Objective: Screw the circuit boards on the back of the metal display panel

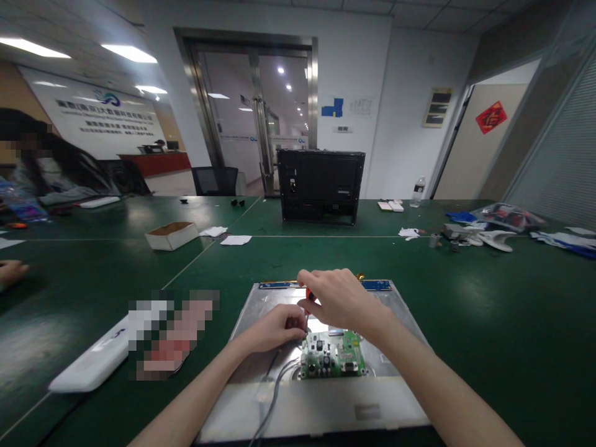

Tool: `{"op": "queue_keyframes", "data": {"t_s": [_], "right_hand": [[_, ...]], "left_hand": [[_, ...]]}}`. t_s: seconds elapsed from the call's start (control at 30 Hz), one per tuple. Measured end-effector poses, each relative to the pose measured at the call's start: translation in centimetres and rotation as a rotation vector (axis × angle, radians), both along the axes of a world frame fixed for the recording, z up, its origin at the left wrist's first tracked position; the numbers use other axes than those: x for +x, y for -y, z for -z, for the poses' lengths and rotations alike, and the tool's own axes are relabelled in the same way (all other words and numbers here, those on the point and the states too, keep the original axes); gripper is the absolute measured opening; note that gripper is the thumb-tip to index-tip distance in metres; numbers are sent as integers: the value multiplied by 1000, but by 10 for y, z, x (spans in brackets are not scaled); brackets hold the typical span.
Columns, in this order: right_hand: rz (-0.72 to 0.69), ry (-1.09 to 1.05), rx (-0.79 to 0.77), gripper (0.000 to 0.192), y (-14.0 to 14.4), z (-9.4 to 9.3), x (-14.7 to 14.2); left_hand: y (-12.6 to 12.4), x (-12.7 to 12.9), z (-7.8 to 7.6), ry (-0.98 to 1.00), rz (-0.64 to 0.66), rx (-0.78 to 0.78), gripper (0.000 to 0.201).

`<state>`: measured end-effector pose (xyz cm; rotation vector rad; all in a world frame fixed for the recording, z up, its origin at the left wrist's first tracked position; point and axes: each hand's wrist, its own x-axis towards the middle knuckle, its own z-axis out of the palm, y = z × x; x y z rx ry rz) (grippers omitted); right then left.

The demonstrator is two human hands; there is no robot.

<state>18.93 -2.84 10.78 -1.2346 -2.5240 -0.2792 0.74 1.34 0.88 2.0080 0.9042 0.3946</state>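
My right hand (342,299) is closed around the red handle of a screwdriver (309,294), held upright with its tip pointing down. Below it lies a green circuit board (334,355), mounted on the silvery back of a flat display panel (395,397). My left hand (275,325) has its fingers pinched together beside the screwdriver shaft, at the board's upper left corner; whatever is between the fingertips is hidden. Dark cables (274,397) run from the board's left side toward me. Along the panel's far edge is a narrow blue circuit strip (377,285).
A black monitor housing (321,186) stands farther back on the green table (223,267). To the left are a long white device (93,363), a blurred-out flat item (179,341) and an open box (172,236). Another person's hand (12,273) rests at far left; small parts lie right.
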Motion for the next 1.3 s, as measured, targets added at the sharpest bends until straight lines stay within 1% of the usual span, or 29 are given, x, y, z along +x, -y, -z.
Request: {"op": "queue_keyframes", "data": {"t_s": [0.2, 0.33, 0.6, 0.8, 1.03, 1.13, 1.3], "right_hand": [[-18, -3, -24, 15, 1, -1, 1], [-7, 3, -16, 14, 1, -1, 1], [-44, -5, -42, 15, 1, -1, 2], [-20, 8, -21, 14, 0, -1, 1], [3, 4, -27, 14, -1, 1, 0], [23, -6, -37, 17, -1, -1, 2], [57, -58, -34, 18, -2, -7, 8]], "left_hand": [[-2, -2, 3, -9, 15, -19, 6], [-3, -2, 2, -16, 22, -2, 6], [-3, -3, 4, -3, 23, 17, 8], [-3, -2, 4, -16, 20, 7, 7], [2, 0, -5, -25, 6, 17, 5], [2, 0, -6, -33, 3, 24, 6], [1, -1, -4, -42, -5, 32, 8]]}}
